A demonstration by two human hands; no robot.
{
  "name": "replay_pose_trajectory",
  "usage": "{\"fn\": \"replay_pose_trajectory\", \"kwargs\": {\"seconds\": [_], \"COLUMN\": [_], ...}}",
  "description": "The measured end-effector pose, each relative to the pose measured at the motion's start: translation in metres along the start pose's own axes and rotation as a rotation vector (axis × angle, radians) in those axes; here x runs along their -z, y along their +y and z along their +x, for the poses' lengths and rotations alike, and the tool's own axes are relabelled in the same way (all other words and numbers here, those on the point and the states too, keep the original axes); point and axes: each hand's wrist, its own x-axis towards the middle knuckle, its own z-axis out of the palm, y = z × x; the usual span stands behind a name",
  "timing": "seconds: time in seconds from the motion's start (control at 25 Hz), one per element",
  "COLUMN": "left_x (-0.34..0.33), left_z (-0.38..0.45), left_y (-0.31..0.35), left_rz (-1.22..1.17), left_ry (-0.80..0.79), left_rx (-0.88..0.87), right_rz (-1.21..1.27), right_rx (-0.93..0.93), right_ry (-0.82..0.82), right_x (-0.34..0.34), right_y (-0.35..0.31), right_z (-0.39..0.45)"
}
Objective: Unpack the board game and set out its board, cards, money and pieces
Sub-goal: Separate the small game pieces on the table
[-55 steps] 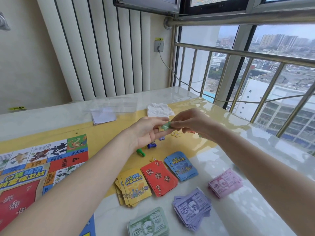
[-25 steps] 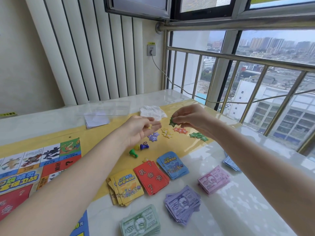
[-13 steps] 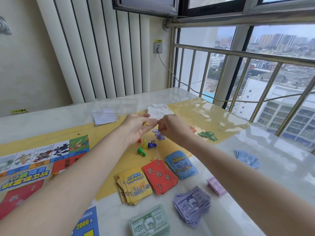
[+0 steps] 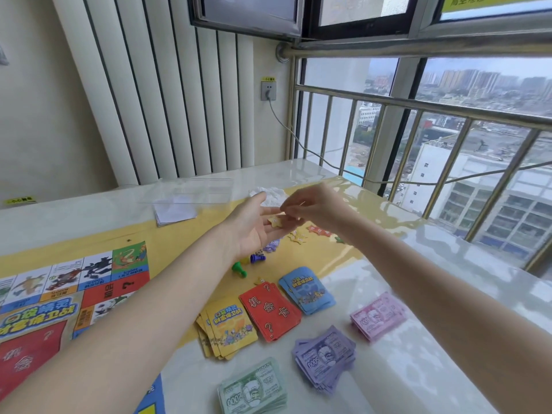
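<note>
My left hand point(image 4: 257, 225) is held palm up above the table with a small yellow star token point(image 4: 275, 221) lying on its fingers. My right hand point(image 4: 316, 209) pinches at that token from the right. Below them lie yellow tokens point(image 4: 297, 236), red tokens point(image 4: 319, 230), a purple token point(image 4: 271, 245), a green pawn point(image 4: 239, 268), a blue pawn point(image 4: 257, 258) and a die point(image 4: 259, 253). The board point(image 4: 59, 297) lies at the left. Yellow cards point(image 4: 227, 330), red cards point(image 4: 270, 312), blue cards point(image 4: 307, 289) and green point(image 4: 254, 389), purple point(image 4: 325, 357) and pink money point(image 4: 378, 316) lie nearer me.
A clear plastic lid point(image 4: 191, 191), white papers point(image 4: 174, 213) and a crumpled white bag point(image 4: 273, 195) sit at the back of the table. A railing point(image 4: 418, 106) and window run along the right edge. A cable point(image 4: 292, 135) hangs from the wall socket.
My left hand has turned palm up and opened, showing a yellow star token. My right hand has lifted slightly and pinches at it. Earlier it set green tokens down at the right.
</note>
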Motion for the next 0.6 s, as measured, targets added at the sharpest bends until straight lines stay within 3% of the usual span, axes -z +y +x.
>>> {"fn": "replay_pose_trajectory", "kwargs": {"seconds": [0.32,0.6], "left_x": [-0.019,-0.039], "left_z": [-0.007,0.003], "left_y": [-0.006,0.004], "left_rz": [0.044,0.05], "left_ry": [0.006,0.027], "left_rx": [0.039,0.009], "right_rz": [-0.05,-0.069], "right_rx": [0.022,0.062], "right_ry": [-0.102,-0.032], "right_x": [0.01,0.022], "right_y": [0.005,0.004], "right_z": [-0.016,-0.012]}}
